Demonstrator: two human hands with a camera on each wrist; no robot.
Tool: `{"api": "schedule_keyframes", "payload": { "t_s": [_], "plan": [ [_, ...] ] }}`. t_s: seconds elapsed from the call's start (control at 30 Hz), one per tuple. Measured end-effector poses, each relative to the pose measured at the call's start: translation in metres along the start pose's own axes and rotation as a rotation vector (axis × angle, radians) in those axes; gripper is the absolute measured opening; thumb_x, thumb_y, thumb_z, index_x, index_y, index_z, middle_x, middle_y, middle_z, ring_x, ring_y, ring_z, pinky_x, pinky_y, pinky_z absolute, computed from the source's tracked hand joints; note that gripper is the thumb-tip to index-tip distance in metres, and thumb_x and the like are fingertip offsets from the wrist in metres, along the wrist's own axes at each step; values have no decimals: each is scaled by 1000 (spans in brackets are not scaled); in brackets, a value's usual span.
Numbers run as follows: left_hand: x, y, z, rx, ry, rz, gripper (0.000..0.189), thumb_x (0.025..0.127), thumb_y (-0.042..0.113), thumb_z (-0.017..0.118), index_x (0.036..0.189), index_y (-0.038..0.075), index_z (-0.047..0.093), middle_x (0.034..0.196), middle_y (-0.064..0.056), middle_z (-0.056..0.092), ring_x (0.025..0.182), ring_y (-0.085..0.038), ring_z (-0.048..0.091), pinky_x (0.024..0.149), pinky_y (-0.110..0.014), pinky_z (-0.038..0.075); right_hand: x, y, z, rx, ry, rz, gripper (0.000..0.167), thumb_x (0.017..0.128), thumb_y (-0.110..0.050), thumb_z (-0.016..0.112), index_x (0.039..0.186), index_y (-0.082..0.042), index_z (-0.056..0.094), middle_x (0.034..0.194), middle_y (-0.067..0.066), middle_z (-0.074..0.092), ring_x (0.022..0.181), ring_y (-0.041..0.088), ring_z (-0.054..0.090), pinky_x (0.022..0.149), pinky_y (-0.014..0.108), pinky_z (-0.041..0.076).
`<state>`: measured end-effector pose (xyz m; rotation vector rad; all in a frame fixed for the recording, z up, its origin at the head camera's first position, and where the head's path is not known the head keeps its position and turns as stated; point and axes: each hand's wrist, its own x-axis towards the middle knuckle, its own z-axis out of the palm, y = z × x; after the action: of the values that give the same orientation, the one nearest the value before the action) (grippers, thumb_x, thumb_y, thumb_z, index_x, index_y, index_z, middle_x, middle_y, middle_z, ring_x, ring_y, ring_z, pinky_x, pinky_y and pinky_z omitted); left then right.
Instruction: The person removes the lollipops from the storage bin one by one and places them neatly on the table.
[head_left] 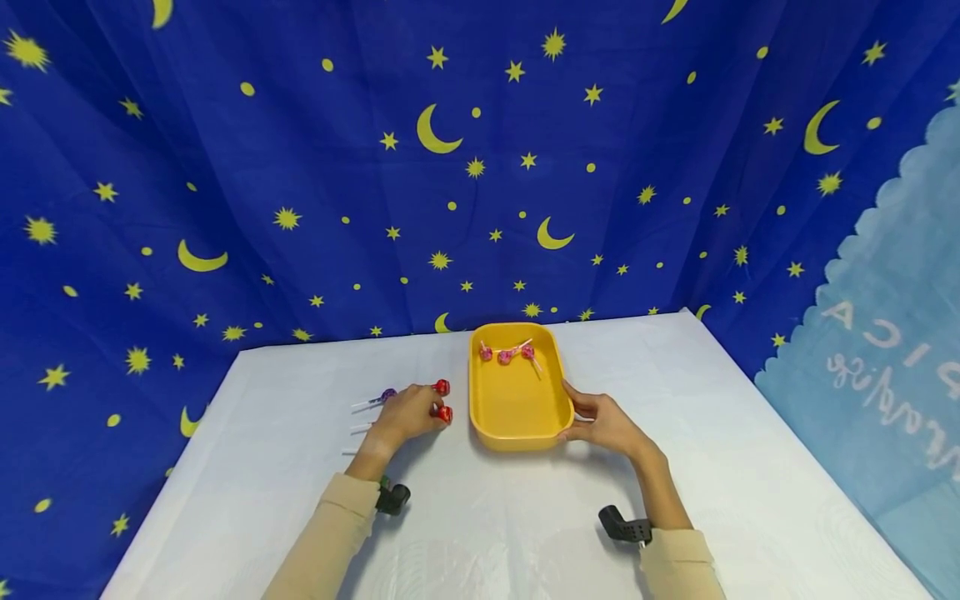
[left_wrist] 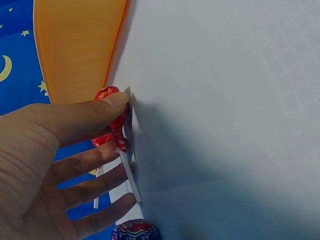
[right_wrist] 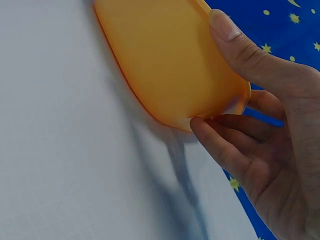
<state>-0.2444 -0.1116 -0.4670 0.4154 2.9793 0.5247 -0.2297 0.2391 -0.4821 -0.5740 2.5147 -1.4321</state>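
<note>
My left hand (head_left: 408, 414) pinches a red-wrapped lollipop (left_wrist: 119, 122) by its head between thumb and index finger, close over the table. Just beyond it lies another red lollipop (head_left: 442, 387). A purple-wrapped lollipop (head_left: 387, 395) is beside the hand, its white stick pointing left. More white sticks (head_left: 360, 428) stick out from under the wrist. My right hand (head_left: 603, 422) grips the near right corner of a yellow tray (head_left: 517, 408), thumb on the rim and fingers against the outer wall. Several pink lollipops (head_left: 506, 357) lie at the tray's far end.
The white table (head_left: 525, 517) reaches a blue curtain (head_left: 495, 192) with yellow moons and stars behind it. A light blue cloth (head_left: 900, 333) with lettering hangs at the right. Each wrist wears a black camera mount (head_left: 622, 527).
</note>
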Motion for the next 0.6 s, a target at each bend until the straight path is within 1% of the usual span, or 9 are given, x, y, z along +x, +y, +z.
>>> {"api": "schedule_keyframes", "payload": {
  "t_s": [0.17,0.27,0.4,0.5,0.6],
  "plan": [
    [0,-1,-1,-4,-8,-7,20,78,24,83,91,13,75,80,4,66,75,-16,55,74,-36,50,1,0,0,9,-3,0,96,73,-35,85,148,-1,35,152,15,37,131,34,50,99,36,47],
    [0,-1,-2,-7,-9,1,22,77,25,83,94,12,76,82,3,68,77,-16,57,76,-36,51,1,0,-1,19,-7,-10,96,73,-35,85,148,0,35,152,16,37,131,34,49,99,36,47],
    [-1,0,-7,3,-2,-1,31,76,27,84,100,10,76,87,0,70,79,-16,58,76,-38,51,1,2,-1,21,-11,-23,96,74,-34,85,148,0,34,152,16,36,131,34,49,99,35,47],
    [-1,3,-11,14,-4,-15,38,76,29,84,107,10,75,90,-1,70,80,-16,58,76,-40,50,1,2,0,19,-8,-22,96,74,-34,85,148,0,34,152,16,36,131,34,49,99,36,47],
    [0,6,-16,18,3,-5,38,77,28,83,109,11,75,94,-2,71,82,-16,60,76,-41,51,1,1,0,13,-2,-21,96,73,-34,85,148,1,35,152,16,37,131,34,49,100,38,46]
  ]
}}
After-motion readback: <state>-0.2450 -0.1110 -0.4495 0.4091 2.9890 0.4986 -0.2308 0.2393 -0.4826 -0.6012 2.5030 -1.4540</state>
